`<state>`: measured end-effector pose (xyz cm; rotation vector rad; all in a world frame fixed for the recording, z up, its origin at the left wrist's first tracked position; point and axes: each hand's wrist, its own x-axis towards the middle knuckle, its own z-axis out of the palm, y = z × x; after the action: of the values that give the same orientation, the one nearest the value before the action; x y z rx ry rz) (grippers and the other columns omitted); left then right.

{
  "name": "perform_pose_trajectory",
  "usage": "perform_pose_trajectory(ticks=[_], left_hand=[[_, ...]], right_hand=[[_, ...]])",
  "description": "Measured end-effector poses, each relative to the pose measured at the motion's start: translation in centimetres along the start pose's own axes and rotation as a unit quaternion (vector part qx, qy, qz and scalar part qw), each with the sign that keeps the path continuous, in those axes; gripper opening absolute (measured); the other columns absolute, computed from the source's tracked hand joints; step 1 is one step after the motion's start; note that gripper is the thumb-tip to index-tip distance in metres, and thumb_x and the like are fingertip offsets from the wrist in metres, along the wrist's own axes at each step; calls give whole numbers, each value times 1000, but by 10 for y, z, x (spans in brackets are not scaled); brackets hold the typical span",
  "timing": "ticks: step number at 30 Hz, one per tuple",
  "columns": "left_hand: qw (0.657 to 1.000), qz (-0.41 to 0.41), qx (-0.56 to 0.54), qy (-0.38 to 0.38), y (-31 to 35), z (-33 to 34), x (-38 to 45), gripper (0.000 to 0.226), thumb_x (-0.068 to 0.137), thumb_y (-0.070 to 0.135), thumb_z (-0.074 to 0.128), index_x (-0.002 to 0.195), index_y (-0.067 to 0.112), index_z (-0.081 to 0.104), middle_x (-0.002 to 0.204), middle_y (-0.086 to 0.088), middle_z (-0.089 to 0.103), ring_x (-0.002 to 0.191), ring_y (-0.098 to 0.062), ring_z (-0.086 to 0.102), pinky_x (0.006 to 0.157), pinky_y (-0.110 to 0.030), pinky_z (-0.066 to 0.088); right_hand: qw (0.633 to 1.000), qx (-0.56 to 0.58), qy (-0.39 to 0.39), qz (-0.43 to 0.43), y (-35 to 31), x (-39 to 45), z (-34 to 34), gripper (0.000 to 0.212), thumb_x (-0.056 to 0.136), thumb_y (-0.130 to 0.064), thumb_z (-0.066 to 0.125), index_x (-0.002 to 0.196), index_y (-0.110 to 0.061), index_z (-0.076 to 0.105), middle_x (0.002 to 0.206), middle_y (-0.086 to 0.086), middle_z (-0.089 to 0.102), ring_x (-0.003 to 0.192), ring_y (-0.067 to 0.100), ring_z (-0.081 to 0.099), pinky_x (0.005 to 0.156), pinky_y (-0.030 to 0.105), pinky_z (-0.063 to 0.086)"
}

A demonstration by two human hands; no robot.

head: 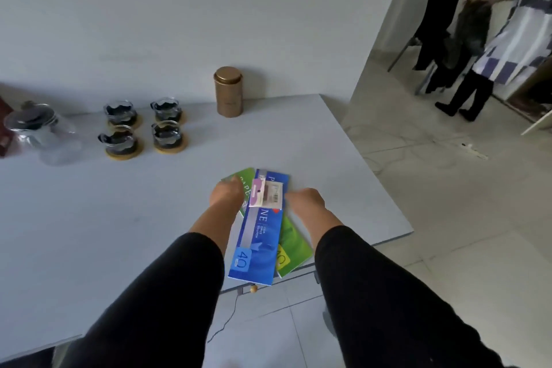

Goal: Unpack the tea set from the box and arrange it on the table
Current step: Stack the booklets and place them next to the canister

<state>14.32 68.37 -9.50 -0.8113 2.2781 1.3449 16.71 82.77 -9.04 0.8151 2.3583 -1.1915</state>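
Observation:
Several glass cups (168,136) with dark inserts stand on round wooden coasters at the back left of the white table (89,218). Left of them sits a glass teapot (33,125) with a dark lid. A gold tea tin (228,91) stands upright by the wall. Near the table's front right, a blue paper packet (260,236) lies over a green packet (294,248). My left hand (227,196) curls around the stack's left edge. On the stack's right edge, my right hand (304,202) is curled shut. A small labelled tag (267,196) rests on the blue packet between the hands.
A dark red box (4,128) shows at the far left edge, with clear plastic wrapping (59,149) in front of the teapot. The table's right edge (385,188) borders tiled floor. Beyond, a person (507,45) stands by a black chair (439,24) draped with clothes.

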Motion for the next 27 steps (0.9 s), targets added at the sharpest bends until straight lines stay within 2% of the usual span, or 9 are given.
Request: perform_pose_trajectory(ticks=[2, 5, 7, 10, 14, 16, 21, 25, 27], left_hand=[[1000, -25, 6, -12, -13, -4, 11, 55, 101, 39, 27, 127, -3, 51, 126, -20, 58, 116, -34, 56, 102, -39, 45], [998, -42, 13, -52, -22, 4, 18, 57, 101, 43, 26, 125, -1, 54, 125, -19, 59, 105, -30, 58, 97, -36, 47], [997, -43, 14, -70, -25, 12, 21, 56, 101, 41, 25, 123, -1, 54, 125, -20, 60, 101, -29, 58, 91, -36, 47], [996, -40, 22, -83, -25, 22, 28, 55, 101, 38, 24, 124, -2, 54, 126, -22, 58, 116, -34, 57, 100, -37, 45], [996, -49, 18, -68, -24, 29, 38, 54, 102, 38, 24, 122, -2, 55, 122, -19, 61, 113, -34, 59, 100, -37, 47], [997, -49, 18, -58, -22, 31, 45, 55, 102, 37, 22, 121, -3, 56, 122, -21, 61, 113, -35, 59, 101, -39, 46], [997, -32, 52, -48, -14, 29, 51, 43, 102, 17, 20, 128, -1, 50, 132, -22, 53, 123, -35, 50, 105, -38, 40], [994, -17, 83, -61, -13, 27, 61, 42, 103, 14, 23, 132, -4, 46, 136, -24, 49, 127, -38, 46, 107, -44, 39], [996, -10, 58, -65, -15, 27, 60, 40, 102, 18, 31, 133, -3, 45, 137, -24, 48, 127, -38, 47, 105, -47, 41]], right_hand=[[1000, -8, -1, 14, -4, 5, 16, 19, 91, -20, 52, 94, -4, 61, 66, 2, 51, 77, 23, 55, 70, 27, 41], [999, -32, 2, 36, -4, 17, 33, 27, 93, -27, 49, 75, -7, 51, 64, 2, 46, 72, 22, 52, 68, 26, 39], [998, -38, 4, 49, -4, 27, 39, 29, 93, -32, 48, 80, -6, 51, 72, 5, 52, 80, 24, 53, 70, 27, 40], [997, -41, 9, 66, -4, 42, 44, 34, 92, -37, 46, 97, -6, 58, 93, 9, 58, 91, 26, 57, 77, 31, 44], [996, -49, 7, 78, -3, 60, 53, 51, 91, -46, 43, 115, -5, 59, 110, 9, 63, 109, 29, 58, 92, 32, 47], [994, -62, 13, 84, -3, 69, 59, 57, 87, -52, 46, 120, -7, 58, 120, 11, 62, 112, 29, 56, 99, 38, 47], [994, -62, 42, 79, -4, 78, 67, 56, 76, -49, 66, 123, -22, 53, 124, 11, 51, 112, 31, 54, 91, 38, 51], [996, -71, 32, 30, -1, 88, 64, 37, 82, -37, 64, 116, -30, 55, 121, 7, 55, 107, 28, 57, 80, 31, 49], [998, -67, 19, 8, -1, 92, 59, 32, 85, -30, 62, 116, -29, 55, 121, 6, 59, 96, 23, 58, 73, 26, 48]])
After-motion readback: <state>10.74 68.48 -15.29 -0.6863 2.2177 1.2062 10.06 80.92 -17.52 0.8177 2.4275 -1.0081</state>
